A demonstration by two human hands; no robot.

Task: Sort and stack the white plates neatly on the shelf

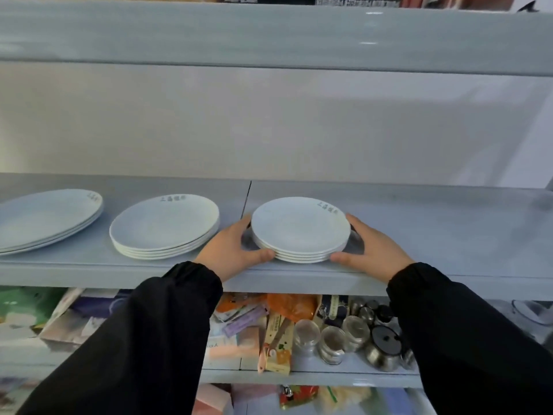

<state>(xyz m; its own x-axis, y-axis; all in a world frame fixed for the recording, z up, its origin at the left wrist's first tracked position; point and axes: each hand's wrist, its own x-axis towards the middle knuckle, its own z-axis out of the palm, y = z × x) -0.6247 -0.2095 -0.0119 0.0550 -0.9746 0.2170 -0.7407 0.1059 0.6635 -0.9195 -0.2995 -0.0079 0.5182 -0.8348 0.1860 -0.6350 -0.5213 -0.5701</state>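
Observation:
Three stacks of white plates stand on the grey shelf (434,235). The small stack (300,227) holds several plates and sits at the middle. My left hand (232,250) cups its left side and my right hand (374,248) cups its right side, thumbs against the lower rims. A medium stack (164,226) stands to the left of it. A stack of large plates (45,218) lies at the far left, partly cut off by the frame edge. Each top plate carries small grey print near its far rim.
The shelf stretches bare to the right of the small stack. A higher shelf (269,37) overhangs. The shelf below holds glass jars (332,344), a metal teapot (386,348), boxes and packets (278,345).

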